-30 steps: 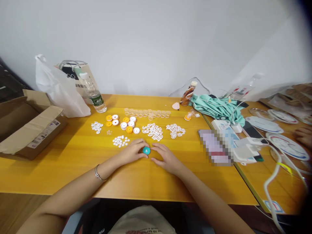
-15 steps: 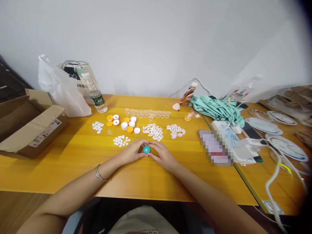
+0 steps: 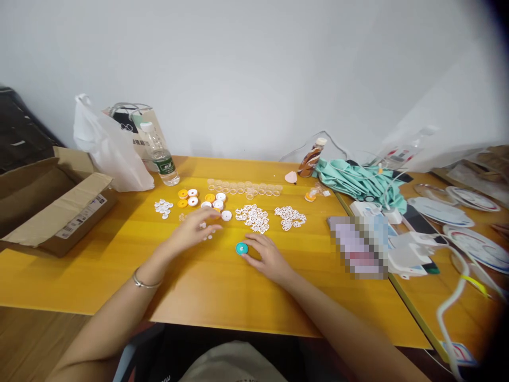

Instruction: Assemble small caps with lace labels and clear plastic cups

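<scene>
My right hand [image 3: 267, 255] rests on the table, its thumb and fingers gripping the right side of a small teal round part [image 3: 242, 248] with a pale centre. My left hand [image 3: 194, 228] is apart from it, fingers spread, over the small white round caps [image 3: 210, 237], hiding most of them. Just beyond its fingertips lie white round parts [image 3: 226, 216] and orange round parts [image 3: 209, 198] in a cluster. White openwork pieces [image 3: 253, 217] are heaped ahead of my right hand, with a second pile of openwork pieces [image 3: 290, 217] to the right.
Clear rings [image 3: 246, 188] line the back. Small white pieces [image 3: 163, 207] lie left, near a water bottle [image 3: 165, 165] and an open cardboard box [image 3: 75, 207]. To the right are a brown drink bottle [image 3: 312, 158], teal cloth [image 3: 353, 180], a blurred-out phone [image 3: 356, 246] and white cables [image 3: 449, 307].
My left hand has let go of the teal part and moved left and away from me, over the white caps. My right hand stays at the teal part. The view has shifted slightly.
</scene>
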### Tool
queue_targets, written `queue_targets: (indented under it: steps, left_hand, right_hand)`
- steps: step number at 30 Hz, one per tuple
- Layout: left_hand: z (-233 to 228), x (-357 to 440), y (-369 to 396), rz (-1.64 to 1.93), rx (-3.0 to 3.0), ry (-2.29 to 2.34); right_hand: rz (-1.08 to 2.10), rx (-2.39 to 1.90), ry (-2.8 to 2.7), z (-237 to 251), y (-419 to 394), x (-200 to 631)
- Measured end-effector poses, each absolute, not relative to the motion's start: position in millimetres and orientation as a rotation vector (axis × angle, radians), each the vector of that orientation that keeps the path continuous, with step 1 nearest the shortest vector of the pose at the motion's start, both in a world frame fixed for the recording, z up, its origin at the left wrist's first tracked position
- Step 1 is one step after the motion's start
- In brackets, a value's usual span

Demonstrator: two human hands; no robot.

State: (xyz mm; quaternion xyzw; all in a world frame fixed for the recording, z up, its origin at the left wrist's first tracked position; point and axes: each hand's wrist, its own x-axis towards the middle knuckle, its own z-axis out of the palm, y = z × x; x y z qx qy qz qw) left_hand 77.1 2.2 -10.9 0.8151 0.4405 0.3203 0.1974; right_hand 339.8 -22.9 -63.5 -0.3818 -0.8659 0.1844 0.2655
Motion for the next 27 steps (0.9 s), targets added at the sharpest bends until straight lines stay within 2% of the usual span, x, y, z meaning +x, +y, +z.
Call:
queue_targets:
  steps: [3,6,10,27]
  left_hand:
    - [-1,27,17,0.937,2.233,1.657]
    - [-5,-10,27,0.602,2.265,1.858]
    - [-15,-19,32,0.379,2.264,1.808]
    - [-23,-12,42,0.208,2.323,1.773]
  right_hand:
    - [0.506,-1.037,-2.322,-64,-24,341]
    - [0.520,-1.036,-2.311,-64,-24,341]
    - [0.533,-1.031,-2.300,-63,-24,342]
    - [0.491,-1.002,-2.324,-67,-21,341]
